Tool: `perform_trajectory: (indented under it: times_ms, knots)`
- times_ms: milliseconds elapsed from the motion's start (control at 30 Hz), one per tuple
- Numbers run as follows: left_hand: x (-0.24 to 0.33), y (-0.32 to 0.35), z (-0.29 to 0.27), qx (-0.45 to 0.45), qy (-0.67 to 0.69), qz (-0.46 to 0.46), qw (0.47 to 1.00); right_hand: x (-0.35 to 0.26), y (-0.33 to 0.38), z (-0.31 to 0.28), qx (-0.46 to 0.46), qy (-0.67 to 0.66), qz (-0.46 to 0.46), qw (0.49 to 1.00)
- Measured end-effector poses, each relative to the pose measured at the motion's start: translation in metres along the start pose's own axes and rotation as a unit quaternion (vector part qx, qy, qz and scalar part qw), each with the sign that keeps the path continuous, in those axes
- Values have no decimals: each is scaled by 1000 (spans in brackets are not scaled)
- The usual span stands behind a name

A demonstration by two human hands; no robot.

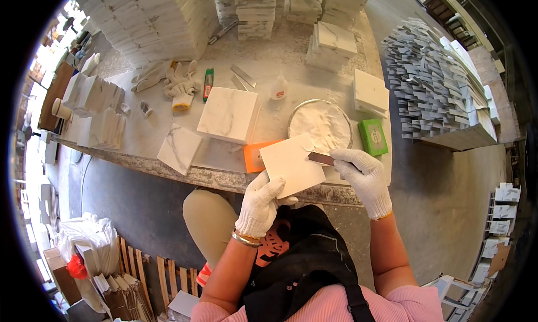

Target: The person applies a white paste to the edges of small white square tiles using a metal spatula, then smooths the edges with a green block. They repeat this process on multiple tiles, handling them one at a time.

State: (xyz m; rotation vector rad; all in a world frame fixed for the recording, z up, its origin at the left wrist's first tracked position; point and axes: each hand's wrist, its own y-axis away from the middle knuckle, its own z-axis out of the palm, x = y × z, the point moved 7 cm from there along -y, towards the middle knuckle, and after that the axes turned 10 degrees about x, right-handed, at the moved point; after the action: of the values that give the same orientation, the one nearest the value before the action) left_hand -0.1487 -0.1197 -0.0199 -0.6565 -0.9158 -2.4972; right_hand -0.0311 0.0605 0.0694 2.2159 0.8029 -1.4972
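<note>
My left hand (261, 203), in a white knit glove, grips a square white tile (292, 166) by its lower left edge, tilted above the table's front edge. In my gloved right hand (363, 176) is a flat metal scraper blade (321, 159), its tip at the tile's upper right edge. A small curl of white paste shows on the tile near the blade. Just behind the tile stands a round pan (292, 116) filled with white paste (320, 126). An orange box (255, 156) lies partly under the tile, and a green box (373, 137) sits right of the pan.
A stack of marbled tiles (228, 113) stands left of the pan, with a loose tile (179, 148) before it. Farther back are a small white bottle (279, 88), spare gloves (181, 85) and tall tile stacks (151, 25). A loaded pallet (431, 87) stands right of the table.
</note>
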Motion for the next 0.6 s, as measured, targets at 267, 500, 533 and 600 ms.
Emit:
perform_trajectory:
  times_ms: [267,500,533,600]
  knots:
    - [0,1,-1,5,-8,4,1000,-22,7,-7,17,127,-185,974]
    - [4,3,0,11,-22,20,999,-27,12,-2,-19,210,-213,954]
    - [4,3,0,11,-23,20,999,-28,12,-2,-20,209,-213,954]
    - [3,3,0,9,-24,19,999,-35,11,-2,-25,210,-226,951]
